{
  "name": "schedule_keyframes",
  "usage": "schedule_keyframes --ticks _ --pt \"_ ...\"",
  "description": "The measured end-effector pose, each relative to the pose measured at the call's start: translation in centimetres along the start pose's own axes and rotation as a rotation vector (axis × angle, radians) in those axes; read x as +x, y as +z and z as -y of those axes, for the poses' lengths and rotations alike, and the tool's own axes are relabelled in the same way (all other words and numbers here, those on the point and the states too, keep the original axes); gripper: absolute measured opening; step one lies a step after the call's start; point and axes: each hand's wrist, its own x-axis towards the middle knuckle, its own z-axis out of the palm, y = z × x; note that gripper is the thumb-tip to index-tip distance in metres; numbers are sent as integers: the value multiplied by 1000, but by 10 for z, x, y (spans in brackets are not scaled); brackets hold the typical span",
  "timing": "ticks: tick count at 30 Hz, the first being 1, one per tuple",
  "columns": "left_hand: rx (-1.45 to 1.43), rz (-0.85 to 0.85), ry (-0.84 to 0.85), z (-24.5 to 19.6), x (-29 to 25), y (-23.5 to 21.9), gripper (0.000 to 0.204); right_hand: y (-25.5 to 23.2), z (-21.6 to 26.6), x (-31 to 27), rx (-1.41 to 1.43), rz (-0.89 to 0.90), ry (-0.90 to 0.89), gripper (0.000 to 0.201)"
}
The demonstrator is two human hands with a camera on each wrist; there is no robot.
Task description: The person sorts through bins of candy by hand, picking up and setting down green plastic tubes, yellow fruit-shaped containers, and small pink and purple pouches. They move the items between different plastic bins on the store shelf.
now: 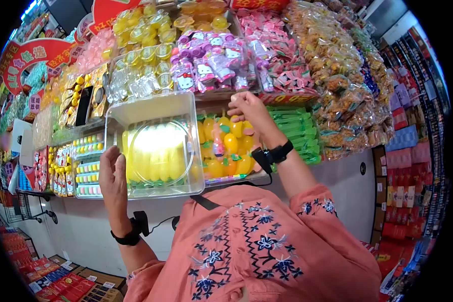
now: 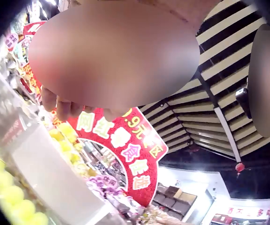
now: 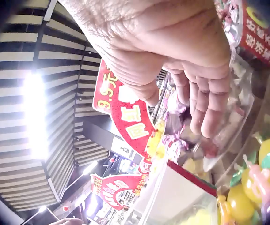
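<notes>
A clear plastic bin [image 1: 198,171] holds a row of yellow, banana-shaped packs [image 1: 156,158] with glare across the top. By its left wall is my left hand [image 1: 113,173], upright, fingers extended and nothing in its grasp; a blur covers most of it in the left wrist view. My right hand [image 1: 251,111] hovers over the neighbouring bin of yellow, mango-shaped packs [image 1: 231,143], near its back edge. Its fingers [image 3: 210,103] hang loosely bent and empty in the right wrist view. A pink figure-shaped pack [image 1: 218,141] lies among the mango-shaped ones.
Behind the bins rise heaps of purple cartoon-cat packs [image 1: 209,63] and yellow jelly cups [image 1: 146,60]. Green long packs [image 1: 294,133] lie to the right, beside bagged brown snacks [image 1: 337,100]. Trays of small coloured sweets [image 1: 89,166] stand on the left. Red signs [image 1: 32,60] stick up behind.
</notes>
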Motion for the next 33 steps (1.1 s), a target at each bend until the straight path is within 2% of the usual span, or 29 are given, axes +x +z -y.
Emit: schedule_keyframes --ticks 4,5,8,11,15,17,19,22,23,25,29,33 --pt "-5 154 -44 -48 13 11 32 -38 11 35 95 -11 -75 38" --pt "-79 173 -58 -55 17 15 32 -45 13 45 111 -11 -94 39" --pt "-3 182 -35 -79 29 33 33 -60 11 72 139 -22 -122 42" --pt "-58 190 -72 -105 35 60 34 -63 13 90 133 13 -122 44" --pt "-20 256 -13 -126 53 93 34 -58 12 105 153 58 -106 44" --pt "-44 299 -56 -134 62 107 34 -54 18 108 131 90 -74 45" --pt "-85 363 -74 -133 78 120 36 -53 20 108 135 143 -78 46" --pt "-17 392 -71 -144 91 140 39 -50 12 112 141 112 -110 45" --pt "-47 426 -77 -138 97 147 42 -50 11 114 149 123 -57 46" --pt "-58 462 -60 -135 103 162 42 -46 10 115 166 103 -69 46" --pt "-84 512 -19 -133 99 187 38 -41 10 119 141 94 -59 48" --pt "-81 542 -35 -127 89 192 37 -40 14 122 145 116 16 49"
